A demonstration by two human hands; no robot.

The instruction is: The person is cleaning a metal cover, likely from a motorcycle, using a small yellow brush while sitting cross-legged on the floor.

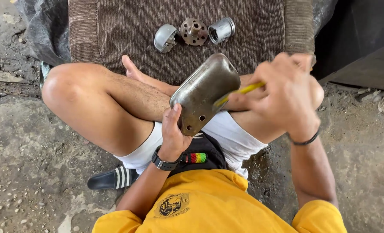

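My left hand (pixel 173 131) grips the lower end of a worn, rounded metal cover (pixel 205 88) with two holes near its bottom edge, holding it tilted above my crossed legs. My right hand (pixel 286 92), blurred, is closed around a thin yellow-handled tool (pixel 239 92) whose tip rests against the cover's right side. A black watch sits on my left wrist and a dark band on my right.
Three metal parts lie on a brown ribbed mat (pixel 127 26) ahead of my legs: a domed piece (pixel 165 38), a round flange with holes (pixel 193 31) and a short cylinder (pixel 221 30). Rough concrete ground surrounds me. A black striped sandal (pixel 112 178) lies by my left thigh.
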